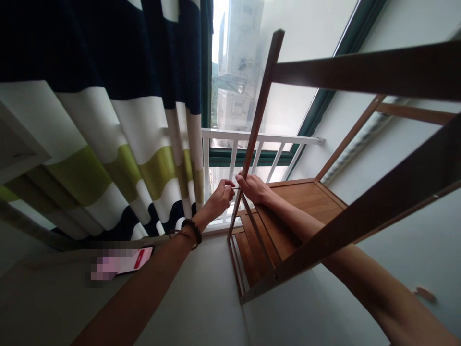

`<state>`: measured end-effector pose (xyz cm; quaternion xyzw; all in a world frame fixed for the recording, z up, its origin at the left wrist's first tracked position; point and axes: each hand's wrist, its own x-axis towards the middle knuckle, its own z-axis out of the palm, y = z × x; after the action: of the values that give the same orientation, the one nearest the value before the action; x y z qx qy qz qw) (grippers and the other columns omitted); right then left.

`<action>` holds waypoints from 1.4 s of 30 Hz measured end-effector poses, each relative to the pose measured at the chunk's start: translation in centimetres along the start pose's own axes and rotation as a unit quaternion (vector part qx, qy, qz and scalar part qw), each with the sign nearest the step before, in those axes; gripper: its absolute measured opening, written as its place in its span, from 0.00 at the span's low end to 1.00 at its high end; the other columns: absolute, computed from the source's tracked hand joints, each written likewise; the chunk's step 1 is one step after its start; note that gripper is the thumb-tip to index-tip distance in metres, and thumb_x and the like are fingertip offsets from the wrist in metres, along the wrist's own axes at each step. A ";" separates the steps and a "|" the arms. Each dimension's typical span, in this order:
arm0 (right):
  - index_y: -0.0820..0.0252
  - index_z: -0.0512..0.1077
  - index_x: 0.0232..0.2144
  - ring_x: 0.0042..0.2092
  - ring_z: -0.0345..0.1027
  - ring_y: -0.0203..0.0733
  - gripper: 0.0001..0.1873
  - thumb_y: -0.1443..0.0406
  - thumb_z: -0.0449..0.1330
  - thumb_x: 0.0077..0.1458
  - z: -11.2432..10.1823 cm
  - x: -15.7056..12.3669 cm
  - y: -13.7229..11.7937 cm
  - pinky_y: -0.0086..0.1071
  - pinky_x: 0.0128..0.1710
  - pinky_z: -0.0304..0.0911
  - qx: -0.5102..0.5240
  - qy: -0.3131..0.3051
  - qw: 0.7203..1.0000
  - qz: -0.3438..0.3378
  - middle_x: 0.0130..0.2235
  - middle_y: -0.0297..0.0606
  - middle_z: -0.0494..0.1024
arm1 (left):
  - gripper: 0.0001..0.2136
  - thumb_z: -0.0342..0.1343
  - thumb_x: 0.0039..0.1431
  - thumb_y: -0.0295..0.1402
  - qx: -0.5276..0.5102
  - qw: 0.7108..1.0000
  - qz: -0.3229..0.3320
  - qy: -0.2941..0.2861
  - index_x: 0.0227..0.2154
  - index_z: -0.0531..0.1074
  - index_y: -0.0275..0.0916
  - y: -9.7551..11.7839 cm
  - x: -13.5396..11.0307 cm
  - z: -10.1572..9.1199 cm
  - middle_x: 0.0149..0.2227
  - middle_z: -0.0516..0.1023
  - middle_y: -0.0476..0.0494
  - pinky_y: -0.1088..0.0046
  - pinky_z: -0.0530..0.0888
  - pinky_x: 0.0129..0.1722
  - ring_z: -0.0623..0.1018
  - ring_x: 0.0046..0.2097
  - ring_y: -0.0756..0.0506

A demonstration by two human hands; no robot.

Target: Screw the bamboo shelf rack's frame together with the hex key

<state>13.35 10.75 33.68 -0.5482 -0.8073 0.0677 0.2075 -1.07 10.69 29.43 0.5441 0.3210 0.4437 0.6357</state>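
A brown wooden rack frame point(262, 96) stands tilted in my view, with slatted shelves point(306, 197) inside it. Near the middle, my right hand point(254, 187) is closed around one of its slim posts, the forearm passing through the frame. My left hand point(221, 198), with dark bracelets point(192, 230) at the wrist, pinches a thin rod point(236, 188) that looks like a hex key. Its far end meets the post just beside my right thumb. The exact tip is too small to make out.
A striped curtain point(151, 168) hangs at the left. Behind the rack are a white railing point(266, 138) and a window point(288, 38). A phone point(135, 260) lies at the lower left. A small pinkish object point(425, 293) is at the lower right.
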 end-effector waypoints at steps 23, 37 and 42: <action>0.62 0.64 0.31 0.28 0.60 0.37 0.24 0.56 0.33 0.60 0.0 0.0 0.0 0.29 0.30 0.52 -0.024 0.005 1.000 -0.015 0.26 0.37 0.68 | 0.15 0.44 0.57 0.41 -0.161 0.985 -0.011 0.058 0.30 0.69 0.34 -0.3 -0.4 0.9 0.16 0.55 0.55 0.78 0.57 0.18 0.59 0.18 0.54; 0.61 0.63 0.31 0.25 0.58 0.36 0.24 0.54 0.33 0.60 0.0 0.0 0.1 0.28 0.28 0.52 -0.002 0.004 1.000 -0.002 0.23 0.34 0.65 | 0.10 0.56 0.52 0.33 -0.454 0.891 -0.012 0.010 0.36 0.70 0.35 -3.6 -0.9 0.0 0.25 0.70 0.51 0.81 0.69 0.28 0.72 0.29 0.55; 0.61 0.62 0.30 0.26 0.59 0.36 0.24 0.54 0.33 0.59 0.0 0.0 0.1 0.28 0.29 0.53 0.012 0.002 1.000 0.001 0.24 0.34 0.65 | 0.14 0.60 0.45 0.41 -0.304 0.948 -0.086 0.046 0.29 0.71 0.34 -3.3 -0.9 -1.4 0.24 0.68 0.51 0.80 0.68 0.23 0.70 0.26 0.54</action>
<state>13.47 10.80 33.60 -0.5467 -0.8056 0.0764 0.2150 -1.94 10.39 25.82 0.2747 0.2453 0.4881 0.7913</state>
